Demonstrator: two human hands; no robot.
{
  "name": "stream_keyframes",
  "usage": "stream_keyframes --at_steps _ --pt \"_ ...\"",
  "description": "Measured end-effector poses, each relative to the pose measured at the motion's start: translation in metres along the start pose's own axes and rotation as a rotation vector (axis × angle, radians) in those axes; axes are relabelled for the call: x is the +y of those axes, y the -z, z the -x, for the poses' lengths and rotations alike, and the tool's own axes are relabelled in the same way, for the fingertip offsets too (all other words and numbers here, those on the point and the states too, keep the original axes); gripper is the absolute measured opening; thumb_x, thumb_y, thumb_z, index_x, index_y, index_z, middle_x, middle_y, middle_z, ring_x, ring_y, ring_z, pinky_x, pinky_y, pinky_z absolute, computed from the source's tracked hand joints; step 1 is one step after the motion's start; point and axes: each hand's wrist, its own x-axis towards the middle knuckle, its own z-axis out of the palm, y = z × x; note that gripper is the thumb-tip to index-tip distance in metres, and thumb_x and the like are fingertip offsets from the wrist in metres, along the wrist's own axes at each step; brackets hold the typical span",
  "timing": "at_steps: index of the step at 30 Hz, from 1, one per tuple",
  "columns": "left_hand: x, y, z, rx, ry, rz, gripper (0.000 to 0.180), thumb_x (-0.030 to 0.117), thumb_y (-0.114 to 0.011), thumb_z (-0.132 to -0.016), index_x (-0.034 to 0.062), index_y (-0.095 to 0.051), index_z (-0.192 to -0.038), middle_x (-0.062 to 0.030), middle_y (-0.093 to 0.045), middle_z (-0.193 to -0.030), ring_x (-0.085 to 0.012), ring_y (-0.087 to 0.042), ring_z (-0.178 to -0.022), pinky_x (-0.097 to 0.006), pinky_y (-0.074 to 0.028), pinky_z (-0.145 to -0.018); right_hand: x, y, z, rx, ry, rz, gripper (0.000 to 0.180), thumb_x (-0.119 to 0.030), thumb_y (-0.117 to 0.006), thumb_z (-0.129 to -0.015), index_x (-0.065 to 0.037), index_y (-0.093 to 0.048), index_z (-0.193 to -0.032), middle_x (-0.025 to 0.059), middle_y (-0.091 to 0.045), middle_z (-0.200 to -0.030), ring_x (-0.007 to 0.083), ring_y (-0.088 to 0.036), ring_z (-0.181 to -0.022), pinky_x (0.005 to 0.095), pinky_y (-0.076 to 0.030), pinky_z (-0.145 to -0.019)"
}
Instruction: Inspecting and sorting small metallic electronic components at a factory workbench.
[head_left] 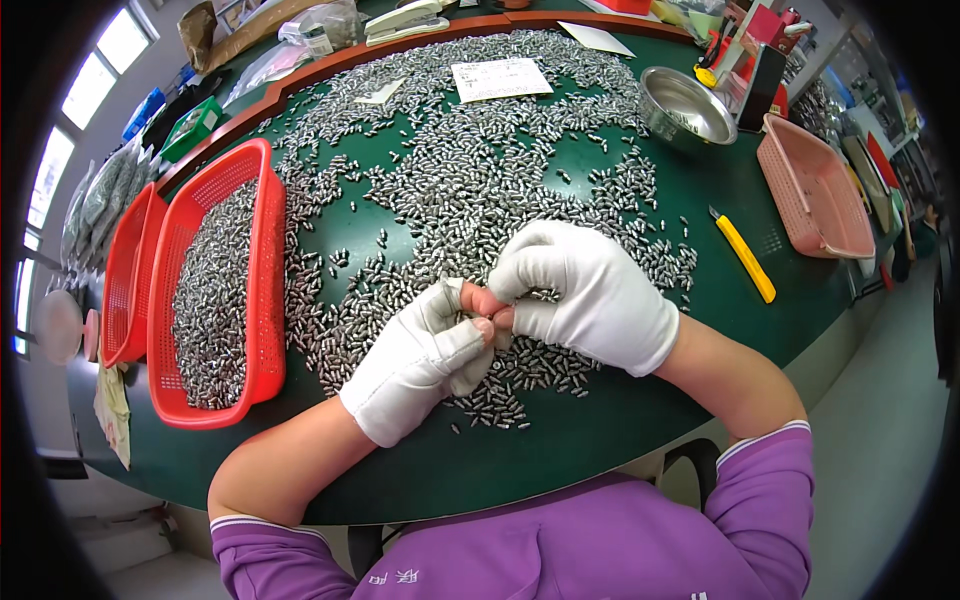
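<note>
Small silvery metal parts [440, 180], short and cylindrical, lie spread in a thick layer over the green table. Above the near side of this layer my two hands meet, both in white gloves with some bare fingertips. My left hand [425, 355] is closed, its thumb and forefinger pinched together. Fingertip to fingertip with it, my right hand [585, 295] is closed in a pinch too. Whatever sits between the fingertips is too small and covered to make out. More of the metal parts fill a red plastic basket [270, 300] left of my hands.
A second red basket [130, 280] stands farther left. On the right are a yellow utility knife [745, 255], a steel bowl [685, 105] and a pink basket [800, 235]. A written paper [500, 79] lies on the parts. A reddish-brown rim [300, 85] borders the table's far side.
</note>
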Motion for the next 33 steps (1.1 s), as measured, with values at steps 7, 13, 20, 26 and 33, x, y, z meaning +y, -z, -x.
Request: stream_keyframes --at_steps 7,13,20,26,33 --pt "-0.003 0.002 -0.001 0.053 0.01 -0.038 0.016 0.024 -0.06 -0.095 0.012 -0.054 -0.104 0.0013 -0.06 -0.087 -0.0032 -0.047 -0.062 -0.017 -0.035 -0.052 0.009 0.01 -0.003 0.038 0.017 0.431 0.02 -0.009 -0.074 -0.074 -0.008 -0.071 -0.093 0.0092 -0.064 -0.087 0.0273 -0.063 -0.08 0.0353 -0.052 -0.073" --pt "0.001 -0.001 -0.001 0.081 0.012 -0.041 0.019 0.031 -0.059 -0.096 0.0127 -0.055 -0.099 -0.001 -0.057 -0.085 -0.0076 -0.043 -0.06 -0.021 -0.034 -0.054 0.026 0.006 0.002 -0.106 -0.036 0.55 0.014 -0.014 -0.071 -0.075 -0.01 -0.069 -0.088 0.0076 -0.062 -0.086 0.0277 -0.061 -0.084 0.0384 -0.051 -0.075" --pt "0.0 0.001 0.0 0.076 0.038 0.008 0.021 0.033 -0.06 -0.095 0.0137 -0.055 -0.099 -0.0002 -0.058 -0.087 -0.0079 -0.044 -0.06 -0.021 -0.035 -0.055 0.024 0.002 0.002 -0.089 0.002 0.674 0.008 -0.016 -0.068 -0.079 -0.01 -0.064 -0.082 0.0072 -0.058 -0.082 0.0278 -0.06 -0.081 0.0393 -0.049 -0.072" --pt "-0.002 0.002 -0.002 0.012 -0.006 0.043 0.02 0.029 -0.063 -0.093 0.0138 -0.055 -0.103 -0.0009 -0.057 -0.091 -0.0077 -0.044 -0.061 -0.021 -0.035 -0.056 0.024 0.003 0.002 -0.094 -0.018 0.695 0.01 -0.018 -0.068 -0.08 -0.01 -0.064 -0.085 0.0073 -0.058 -0.084 0.0275 -0.06 -0.083 0.0399 -0.049 -0.073" --pt "-0.001 0.003 -0.002 0.029 0.006 0.06 0.022 0.031 -0.063 -0.092 0.0139 -0.054 -0.103 -0.0013 -0.057 -0.092 -0.0081 -0.046 -0.063 -0.021 -0.036 -0.057 0.025 0.007 0.002 -0.128 -0.006 0.618 0.01 -0.016 -0.068 -0.078 -0.01 -0.067 -0.086 0.0066 -0.06 -0.086 0.0271 -0.061 -0.084 0.0393 -0.05 -0.074"
